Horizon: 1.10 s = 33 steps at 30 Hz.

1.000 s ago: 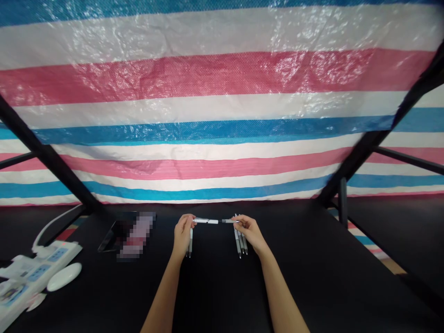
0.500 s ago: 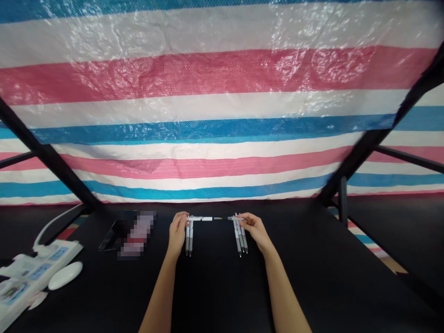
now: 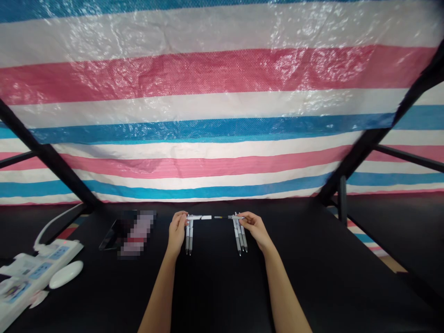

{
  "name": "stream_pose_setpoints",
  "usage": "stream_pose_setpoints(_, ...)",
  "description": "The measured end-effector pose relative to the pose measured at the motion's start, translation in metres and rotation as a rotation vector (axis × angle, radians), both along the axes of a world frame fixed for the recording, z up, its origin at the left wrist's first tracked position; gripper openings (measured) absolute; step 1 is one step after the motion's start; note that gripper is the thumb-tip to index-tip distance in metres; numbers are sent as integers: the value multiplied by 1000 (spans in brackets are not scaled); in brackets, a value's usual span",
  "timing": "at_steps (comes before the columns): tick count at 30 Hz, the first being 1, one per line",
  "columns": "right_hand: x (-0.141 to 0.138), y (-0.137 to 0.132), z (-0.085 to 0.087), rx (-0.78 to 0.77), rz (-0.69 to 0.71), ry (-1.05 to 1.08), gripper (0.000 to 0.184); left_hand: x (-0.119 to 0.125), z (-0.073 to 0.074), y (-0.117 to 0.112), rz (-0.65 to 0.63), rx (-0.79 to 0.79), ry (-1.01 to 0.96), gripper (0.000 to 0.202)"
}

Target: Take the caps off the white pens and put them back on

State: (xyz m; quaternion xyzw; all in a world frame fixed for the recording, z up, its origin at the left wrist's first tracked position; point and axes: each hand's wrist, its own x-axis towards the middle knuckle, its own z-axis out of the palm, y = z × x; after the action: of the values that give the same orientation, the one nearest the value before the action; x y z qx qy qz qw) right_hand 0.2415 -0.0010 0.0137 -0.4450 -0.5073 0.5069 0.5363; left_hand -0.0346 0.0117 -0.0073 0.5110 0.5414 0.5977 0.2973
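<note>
Between left hand (image 3: 177,231) and right hand (image 3: 253,230): pen halves (image 3: 201,217), narrow gap.

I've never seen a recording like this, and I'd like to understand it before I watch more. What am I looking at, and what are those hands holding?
This picture comes from a camera worn on a person's head, looking forward and down, so you see roughly what they see. There is no machine here, just their own bare hands. The left hand pinches a white pen piece, and the right hand pinches a grey pen piece, with a small gap between the pieces. Two pens lie under the left hand and three pens under the right. Also on the black table are a dark flat device, partly blurred, a white mouse and a white power strip. A striped plastic sheet hangs behind.
</note>
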Motion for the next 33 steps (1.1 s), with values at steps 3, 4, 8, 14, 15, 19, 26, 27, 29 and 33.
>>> stream_pose_setpoints(3, 0, 1, -1, 8, -1, -31, 29, 1, 1, 0, -2, -12, 24, 35)
stream_pose_setpoints(4, -1, 1, -1, 9, -2, -39, 29, 2, 1, -1, -5, -11, 38, 35)
stream_pose_setpoints(8, -5, 1, -2, 8, 14, -44, 29, 5, 5, -3, -25, 18, 121, 37)
stream_pose_setpoints(14, -17, 2, -6, 26, 63, -93, 26, 13, 9, -5, -78, 11, 176, 40)
stream_pose_setpoints(15, -19, 2, -7, 30, 67, -98, 26, 13, 9, -5, -87, 11, 182, 40)
stream_pose_setpoints(19, -23, 2, -9, 46, 67, -89, 26, 14, 10, -7, -119, 8, 217, 40)
stream_pose_setpoints(26, -23, 1, -7, 2, 45, -56, 29, 15, 9, -7, -147, 12, 287, 36)
stream_pose_setpoints(27, -23, 1, -7, -3, 44, -54, 30, 15, 9, -7, -144, 14, 294, 36)
stream_pose_setpoints(29, -23, 2, -8, -6, 44, -59, 29, 15, 7, -6, -136, 16, 302, 35)
stream_pose_setpoints(33, -23, 3, -10, 5, 45, -90, 28, 16, 3, -6, -106, 15, 293, 35)
